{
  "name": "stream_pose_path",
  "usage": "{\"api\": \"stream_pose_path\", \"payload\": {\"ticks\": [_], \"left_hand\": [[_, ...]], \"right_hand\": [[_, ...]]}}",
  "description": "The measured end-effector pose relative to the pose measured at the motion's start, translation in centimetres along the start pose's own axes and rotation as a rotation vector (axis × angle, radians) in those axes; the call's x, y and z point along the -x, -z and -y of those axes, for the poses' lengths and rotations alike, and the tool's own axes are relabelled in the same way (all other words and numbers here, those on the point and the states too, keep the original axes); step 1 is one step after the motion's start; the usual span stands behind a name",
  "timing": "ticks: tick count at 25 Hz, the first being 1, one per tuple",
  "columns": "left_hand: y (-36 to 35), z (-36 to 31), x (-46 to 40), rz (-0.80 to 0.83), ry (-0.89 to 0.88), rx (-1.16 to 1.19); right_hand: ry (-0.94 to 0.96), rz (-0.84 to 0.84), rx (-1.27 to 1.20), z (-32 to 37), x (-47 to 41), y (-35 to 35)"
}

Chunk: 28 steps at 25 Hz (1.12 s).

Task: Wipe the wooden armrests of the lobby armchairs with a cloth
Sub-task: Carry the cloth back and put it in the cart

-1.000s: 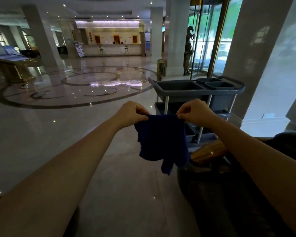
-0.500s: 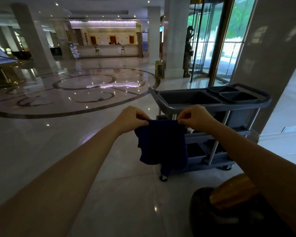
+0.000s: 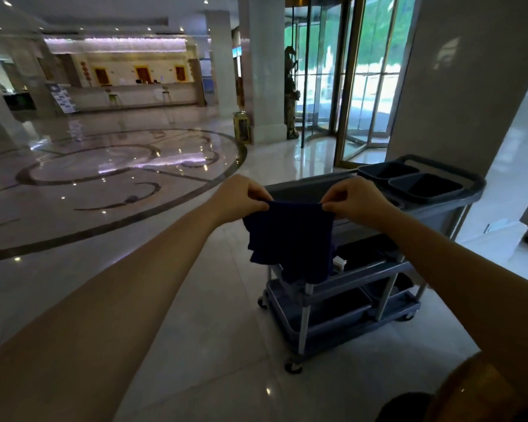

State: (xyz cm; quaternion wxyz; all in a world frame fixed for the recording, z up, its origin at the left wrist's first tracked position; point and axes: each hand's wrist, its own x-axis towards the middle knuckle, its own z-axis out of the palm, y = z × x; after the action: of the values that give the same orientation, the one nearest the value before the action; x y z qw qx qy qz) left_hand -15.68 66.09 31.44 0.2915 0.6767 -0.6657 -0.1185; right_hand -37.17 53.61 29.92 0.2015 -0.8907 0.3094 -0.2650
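In front of the grey service cart (image 3: 342, 303), out on the polished lobby floor (image 3: 195, 300), I have both arms stretched forward with the dark blue cloth (image 3: 290, 239) hung between them at about the height of the cart's top tray. My left hand (image 3: 241, 197) pinches one top corner of the cloth between thumb and curled fingers, and my right hand (image 3: 352, 199) pinches the other corner the same way, so the top edge is pulled fairly taut while the rest hangs loose and a little bunched on the left, covering part of the cart's upper shelves behind it. The cloth touches no furniture that I can see. The only piece of an armchair in view is a rounded, glossy wooden armrest (image 3: 482, 388) at the bottom right corner, below my right forearm and well apart from the cloth; the dark upholstery beside it is mostly cut off by the frame. I judge the task to be at its very beginning: I am shaking out or readying the cloth, and no armrest shows any sign of being wiped, though I cannot tell from this angle whether its surface is dusty or clean. What is left seems to be nearly everything, namely bringing the cloth down onto that armrest, rubbing along it, then the other chairs.
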Motion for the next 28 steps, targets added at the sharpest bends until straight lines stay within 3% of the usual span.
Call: {"api": "stream_pose_path", "payload": {"ticks": [8,15,22,28], "left_hand": [[2.8,6.5,-19.5,-0.025,-0.145,0.009],[0.8,12.5,-35.4,0.022,-0.197,0.019],[-3.6,18.3,-48.9,0.202,-0.297,0.112],[-9.0,21.9,-57.2,0.463,-0.481,0.125]], "right_hand": [[-0.013,-0.072,0.041,-7.0,-16.4,1.1],[-0.136,-0.094,0.108,-15.1,-28.2,0.7],[-0.353,-0.172,0.207,-22.3,-34.8,-1.6],[-0.658,-0.314,0.190,-26.0,-35.6,-6.4]]}}
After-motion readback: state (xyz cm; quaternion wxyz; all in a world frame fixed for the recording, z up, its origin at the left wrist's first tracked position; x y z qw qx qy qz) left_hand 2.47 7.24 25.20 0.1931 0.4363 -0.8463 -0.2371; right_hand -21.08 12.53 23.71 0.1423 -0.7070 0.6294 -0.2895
